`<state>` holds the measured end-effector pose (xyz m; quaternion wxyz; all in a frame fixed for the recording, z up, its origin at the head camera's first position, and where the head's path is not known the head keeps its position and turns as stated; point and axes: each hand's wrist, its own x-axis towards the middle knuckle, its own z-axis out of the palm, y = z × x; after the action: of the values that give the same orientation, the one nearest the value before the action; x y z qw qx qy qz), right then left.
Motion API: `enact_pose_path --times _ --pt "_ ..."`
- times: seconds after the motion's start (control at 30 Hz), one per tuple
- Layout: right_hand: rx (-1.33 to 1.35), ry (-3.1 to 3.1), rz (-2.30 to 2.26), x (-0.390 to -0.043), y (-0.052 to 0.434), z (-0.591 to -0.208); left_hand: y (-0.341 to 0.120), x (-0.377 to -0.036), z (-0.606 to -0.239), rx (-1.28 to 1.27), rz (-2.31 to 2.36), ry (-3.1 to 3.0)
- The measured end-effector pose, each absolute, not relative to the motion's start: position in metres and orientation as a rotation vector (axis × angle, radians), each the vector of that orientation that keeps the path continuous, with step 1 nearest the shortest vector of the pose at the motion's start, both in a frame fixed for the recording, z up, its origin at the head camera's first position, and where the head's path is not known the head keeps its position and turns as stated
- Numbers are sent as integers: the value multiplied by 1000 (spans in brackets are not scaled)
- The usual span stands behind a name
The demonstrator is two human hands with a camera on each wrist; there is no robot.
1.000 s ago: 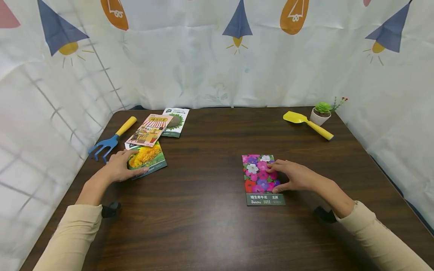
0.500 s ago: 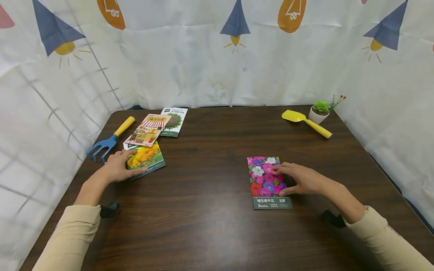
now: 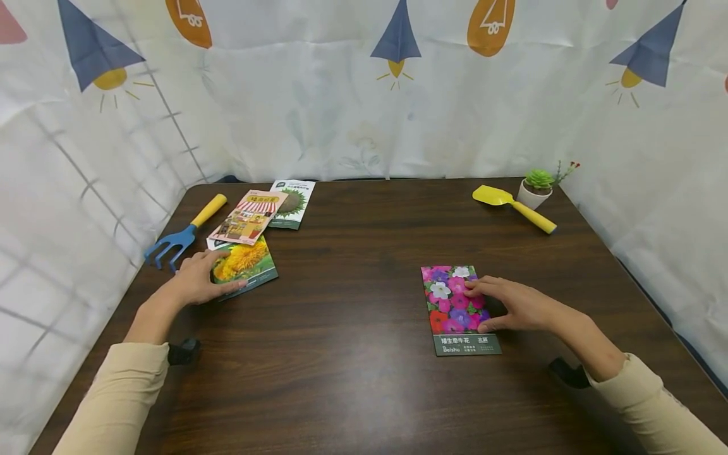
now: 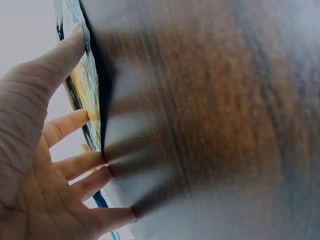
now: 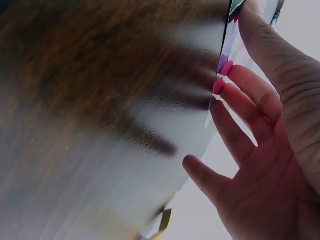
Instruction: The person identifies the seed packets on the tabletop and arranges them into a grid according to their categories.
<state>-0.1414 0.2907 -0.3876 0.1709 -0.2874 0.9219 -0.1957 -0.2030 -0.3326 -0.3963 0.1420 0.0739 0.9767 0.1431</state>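
Now right hand point(image 3: 514, 306) pressing flat, fingers straight, on flower packet point(image 3: 459, 309) at lower right; left hand point(image 3: 196, 281) likewise resting on sunflower packet point(image 3: 246, 266). Risk: glossy packets slipping across surface point(image 3: 352, 303).

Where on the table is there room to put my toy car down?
The widest bare stretch of table is the middle, between the sunflower packet under the left hand and the flower packet under the right hand. The near edge is bare too. The far left corner is crowded with packets and a rake.
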Motion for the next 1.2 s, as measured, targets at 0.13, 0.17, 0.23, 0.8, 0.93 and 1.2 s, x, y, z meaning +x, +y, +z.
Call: enact_pose_path --times 0.13,0.17,0.23,0.8,0.93,1.2 --pt "-824 2614 -563 -142 292 -388 -332 -203 -396 211 413 2815" --pt "-821 2613 -563 -142 292 -388 -332 -203 -396 212 414 2816" --pt "-808 2614 -566 -142 292 -387 -333 -204 -396 214 414 2818" --pt "-836 2623 -579 -143 287 -389 -325 -182 -396 149 413 2828" --pt "-835 2619 -581 -146 284 -389 -321 -174 -395 158 428 2841" --pt "-810 2608 -567 -146 286 -387 -306 -161 -394 200 454 2837"
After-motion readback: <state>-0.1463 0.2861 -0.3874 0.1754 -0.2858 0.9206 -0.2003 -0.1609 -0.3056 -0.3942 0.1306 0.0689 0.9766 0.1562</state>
